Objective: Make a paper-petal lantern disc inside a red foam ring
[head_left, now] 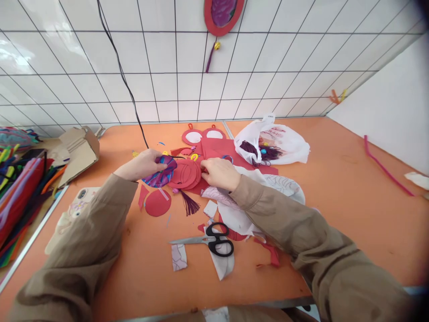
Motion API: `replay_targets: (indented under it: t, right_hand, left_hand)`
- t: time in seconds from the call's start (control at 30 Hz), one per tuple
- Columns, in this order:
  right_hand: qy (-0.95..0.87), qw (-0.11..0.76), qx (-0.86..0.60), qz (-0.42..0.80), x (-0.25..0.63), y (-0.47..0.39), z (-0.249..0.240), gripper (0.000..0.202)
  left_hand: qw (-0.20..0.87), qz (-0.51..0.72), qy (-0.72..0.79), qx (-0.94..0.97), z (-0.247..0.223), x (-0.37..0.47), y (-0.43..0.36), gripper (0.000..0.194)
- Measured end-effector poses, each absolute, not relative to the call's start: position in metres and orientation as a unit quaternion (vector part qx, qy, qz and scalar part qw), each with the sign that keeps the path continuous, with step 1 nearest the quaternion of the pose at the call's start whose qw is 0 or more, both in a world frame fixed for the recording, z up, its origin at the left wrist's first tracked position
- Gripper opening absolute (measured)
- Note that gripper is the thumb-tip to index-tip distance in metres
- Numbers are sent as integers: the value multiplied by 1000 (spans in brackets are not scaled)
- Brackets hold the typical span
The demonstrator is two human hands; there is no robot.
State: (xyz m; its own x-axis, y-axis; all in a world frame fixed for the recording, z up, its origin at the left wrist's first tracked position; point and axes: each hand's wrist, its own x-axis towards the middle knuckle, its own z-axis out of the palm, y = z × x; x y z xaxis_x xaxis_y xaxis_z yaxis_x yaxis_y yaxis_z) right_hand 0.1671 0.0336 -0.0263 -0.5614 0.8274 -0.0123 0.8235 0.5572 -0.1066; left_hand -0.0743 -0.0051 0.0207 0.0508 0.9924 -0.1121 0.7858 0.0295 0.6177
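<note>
My left hand [141, 164] is closed on a round piece of purple and blue patterned fabric [165, 175], its fingers at the upper edge. My right hand [221, 173] is closed at the right edge of some stacked red paper rings [185, 173]; its fingertips partly hide what they grip. The fabric slightly overlaps the rings. Just below lie a dark purple tassel [190, 203] with a pink bead and a red paper disc [158, 203]. Scissors [204, 239] with black handles rest nearer to me among paper and cloth scraps.
A white plastic bag [291, 145] with dark threads stands at the back right. Two red frames [192, 137] with white centres lie at the back. A phone [72, 208] and a cardboard box [80, 145] are on the left. A black cable [125, 82] hangs along the tiled wall.
</note>
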Motion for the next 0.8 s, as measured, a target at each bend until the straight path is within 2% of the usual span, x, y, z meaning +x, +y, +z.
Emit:
replay_targets:
  t: [0.2, 0.3, 0.43, 0.53, 0.63, 0.8]
  right_hand:
    - [-864, 85, -494, 50, 166, 31, -19, 28]
    - [-868, 97, -475, 104, 163, 32, -19, 26]
    - [-845, 117, -481, 202, 160, 36, -30, 45]
    - [-831, 142, -477, 248, 158, 40, -41, 36]
    - [-819, 181, -466, 283, 157, 45, -45, 24]
    - [-793, 269, -444, 318, 165, 50, -31, 21]
  left_hand:
    - [290, 160, 646, 688, 15, -68, -5, 21]
    - [283, 142, 651, 690, 11, -65, -4, 23]
    - [268, 151, 649, 696, 7, -62, -3, 23]
    - [286, 177, 647, 685, 5, -61, -3, 23]
    - [348, 212, 639, 653, 7, -63, -4, 21]
    - [401, 311, 626, 591, 22, -70, -8, 21]
